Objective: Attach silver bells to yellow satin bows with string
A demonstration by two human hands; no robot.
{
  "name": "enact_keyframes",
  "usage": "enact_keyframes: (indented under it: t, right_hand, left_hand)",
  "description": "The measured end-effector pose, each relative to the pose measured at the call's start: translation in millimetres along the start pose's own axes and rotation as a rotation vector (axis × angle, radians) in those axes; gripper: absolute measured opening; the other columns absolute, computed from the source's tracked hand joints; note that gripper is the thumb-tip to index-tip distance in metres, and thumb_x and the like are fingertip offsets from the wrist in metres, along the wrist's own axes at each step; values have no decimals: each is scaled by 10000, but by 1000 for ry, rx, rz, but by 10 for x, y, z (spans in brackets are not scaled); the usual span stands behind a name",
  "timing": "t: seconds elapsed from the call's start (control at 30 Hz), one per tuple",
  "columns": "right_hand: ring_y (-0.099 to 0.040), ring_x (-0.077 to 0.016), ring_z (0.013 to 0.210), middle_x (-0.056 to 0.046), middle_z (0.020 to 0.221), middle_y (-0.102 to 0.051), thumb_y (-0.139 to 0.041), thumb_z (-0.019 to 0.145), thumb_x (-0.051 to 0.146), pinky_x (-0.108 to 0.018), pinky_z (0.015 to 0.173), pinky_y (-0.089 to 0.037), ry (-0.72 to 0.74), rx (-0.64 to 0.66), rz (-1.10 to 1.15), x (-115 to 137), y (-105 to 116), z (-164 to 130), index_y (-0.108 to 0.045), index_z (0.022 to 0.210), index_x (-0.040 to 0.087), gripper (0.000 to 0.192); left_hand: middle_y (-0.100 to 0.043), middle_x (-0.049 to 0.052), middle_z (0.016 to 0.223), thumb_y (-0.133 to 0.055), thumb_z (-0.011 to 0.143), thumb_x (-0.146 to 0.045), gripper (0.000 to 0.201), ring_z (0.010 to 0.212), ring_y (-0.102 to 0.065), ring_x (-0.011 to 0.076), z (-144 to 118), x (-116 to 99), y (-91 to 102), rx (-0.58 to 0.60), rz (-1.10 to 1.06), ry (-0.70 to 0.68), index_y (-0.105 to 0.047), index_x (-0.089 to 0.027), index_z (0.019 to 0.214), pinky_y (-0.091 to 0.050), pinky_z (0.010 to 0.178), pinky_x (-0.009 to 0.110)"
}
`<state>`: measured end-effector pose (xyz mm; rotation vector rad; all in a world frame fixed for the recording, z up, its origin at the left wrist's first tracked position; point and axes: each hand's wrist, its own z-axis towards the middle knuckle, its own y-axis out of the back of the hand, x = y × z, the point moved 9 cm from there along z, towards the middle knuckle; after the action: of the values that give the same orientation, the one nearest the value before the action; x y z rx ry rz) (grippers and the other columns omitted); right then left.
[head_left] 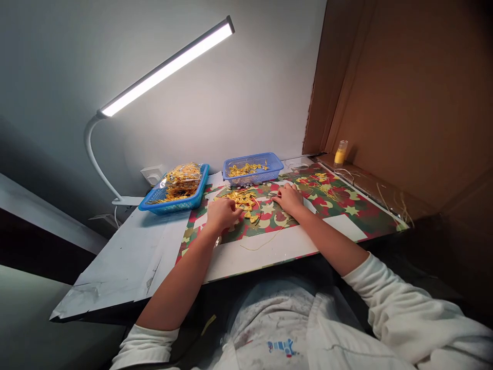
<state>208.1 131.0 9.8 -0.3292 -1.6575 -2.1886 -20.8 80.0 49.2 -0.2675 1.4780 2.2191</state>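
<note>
A small heap of yellow bow-shaped pieces (246, 198) lies on the camouflage-patterned sheet with stars. My left hand (222, 213) is at the heap's near left side, fingers curled and pressed together; what they hold, if anything, is hidden. Right of the heap, my right hand (289, 198) rests low over the sheet with its fingers closed. A thin dark bit shows at its fingertips, too small to name. Between the hands and the front edge, a thin yellow cord (260, 248) curves over a white strip.
Behind the heap stands a blue-violet basket (274, 172) with yellow pieces. A blue basket (195, 203) at left holds a plastic bag and more pieces. Loose yellow cords (327, 191) lie right. A small yellow-filled bottle (340, 154) stands by the cardboard. A lit lamp (169, 67) hangs above.
</note>
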Motion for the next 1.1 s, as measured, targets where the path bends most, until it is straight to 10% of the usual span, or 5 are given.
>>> enact_keyframes:
  t: [0.27,0.5,1.1]
  right_hand:
    - [-461,-314,1066,-151,1092,-581,-625,832,336,-440,866,-374,115,-21,2,139,-3,-61,-684,972,194,208]
    - [-492,-253,1050,-65,1071,-619,-642,779,209,-431,943,-341,647,215,229,812,-106,-452,-717,861,227,112]
    - [-471,-247,1000,-95,1017,-624,-568,891,226,-388,866,-345,628,255,181,826,-212,-466,-665,869,170,115]
  left_hand:
    - [-677,71,935,-612,736,-277,108,909,-574,252,-59,-303,-144,107,3,-286,-680,-214,790,-412,830,363]
    - [-688,54,871,-660,756,-320,123,861,-595,218,-159,-452,-370,315,-69,-501,-721,-226,805,-426,813,332]
    - [-671,38,754,-668,765,-379,169,763,-587,193,-241,-598,-422,346,-79,-538,-692,-213,743,-412,741,308]
